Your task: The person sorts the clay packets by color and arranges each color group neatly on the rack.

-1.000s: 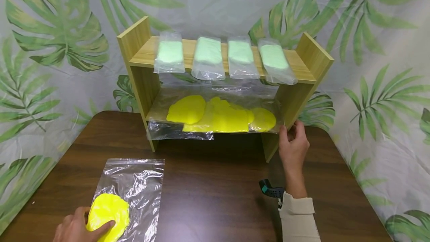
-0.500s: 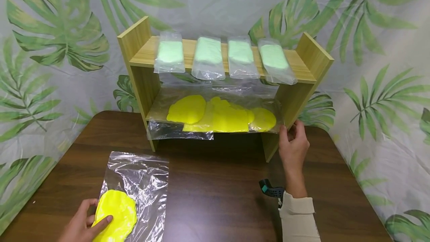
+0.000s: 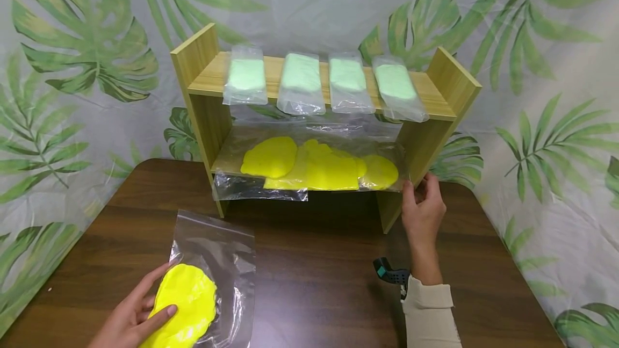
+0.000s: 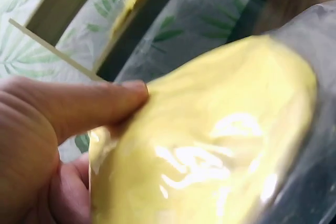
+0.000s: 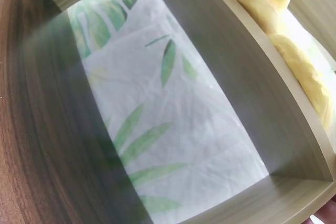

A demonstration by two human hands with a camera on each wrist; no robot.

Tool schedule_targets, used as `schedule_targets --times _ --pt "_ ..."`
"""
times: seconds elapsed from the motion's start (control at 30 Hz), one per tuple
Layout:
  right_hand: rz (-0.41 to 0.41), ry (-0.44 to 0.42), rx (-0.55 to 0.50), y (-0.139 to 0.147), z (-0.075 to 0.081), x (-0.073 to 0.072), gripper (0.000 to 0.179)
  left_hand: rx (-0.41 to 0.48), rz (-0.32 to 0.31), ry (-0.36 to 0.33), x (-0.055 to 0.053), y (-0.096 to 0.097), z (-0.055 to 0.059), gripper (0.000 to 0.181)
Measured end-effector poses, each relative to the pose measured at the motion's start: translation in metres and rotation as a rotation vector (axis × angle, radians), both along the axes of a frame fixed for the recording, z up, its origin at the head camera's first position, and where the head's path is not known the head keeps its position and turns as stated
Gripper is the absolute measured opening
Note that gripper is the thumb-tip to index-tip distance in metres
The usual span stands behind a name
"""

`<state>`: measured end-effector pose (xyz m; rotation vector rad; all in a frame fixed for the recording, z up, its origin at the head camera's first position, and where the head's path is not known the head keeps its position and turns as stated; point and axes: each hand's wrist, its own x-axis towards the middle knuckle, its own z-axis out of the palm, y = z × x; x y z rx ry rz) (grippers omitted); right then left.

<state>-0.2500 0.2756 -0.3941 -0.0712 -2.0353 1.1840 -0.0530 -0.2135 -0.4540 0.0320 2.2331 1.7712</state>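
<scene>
My left hand holds a clear zip bag with a flat, rounded lump of bright yellow clay-like stuff inside. The thumb lies on top of the lump and the other fingers go beneath the bag. Up close in the left wrist view, the thumb presses the edge of the yellow lump through the plastic. My right hand grips the right side panel of a small wooden shelf, near the front end of its middle board. In the right wrist view just a bit of that hand shows at the lower right corner.
Several bags of pale green stuff lie along the shelf's top board, their ends over the front edge. Overlapping bags of yellow lumps cover the middle board. The shelf stands on a dark wooden table before a leaf-patterned cloth.
My left hand has moved the yellow bag to the right and towards the shelf, tilting it clockwise off its earlier spot. My right hand has stayed on the shelf.
</scene>
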Motion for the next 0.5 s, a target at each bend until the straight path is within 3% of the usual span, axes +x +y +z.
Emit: schedule_targets --times 0.2,0.4,0.5 --pt "0.007 -0.001 -0.008 0.000 0.000 0.000 0.031 0.076 -0.106 0.105 -0.002 0.011 0.021 0.071" --pt "-0.003 -0.002 -0.006 0.000 -0.001 0.000 0.030 0.043 -0.183 0.117 -0.005 0.023 0.041 0.070" --pt "-0.004 -0.003 -0.005 0.000 0.000 0.000 0.030 0.050 -0.245 0.178 -0.006 0.030 0.050 0.070"
